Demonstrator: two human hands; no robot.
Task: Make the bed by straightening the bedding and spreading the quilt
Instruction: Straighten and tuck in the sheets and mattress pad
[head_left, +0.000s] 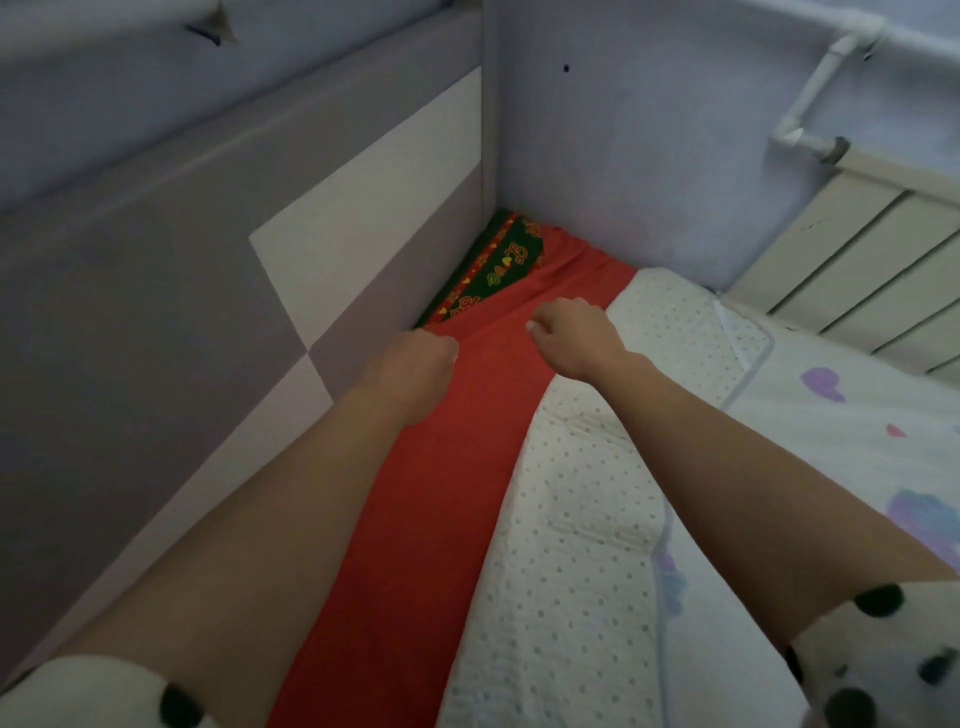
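Both hands are reaching toward the bed's far corner. The left hand (415, 364) is curling its fingers round the edge of the plain red fabric sheet (441, 493), just beside the grey-and-white panelled headboard (311, 234) — a narrow grip holding the cloth. The right hand (571, 338) is pinching the same sheet with bent fingers. The sheet is lying as a strip between the headboard and the white dotted padded quilt (571, 545), which is touching its right edge. A green patterned cloth (498, 265) is showing in the corner — beside the sheet's far end.
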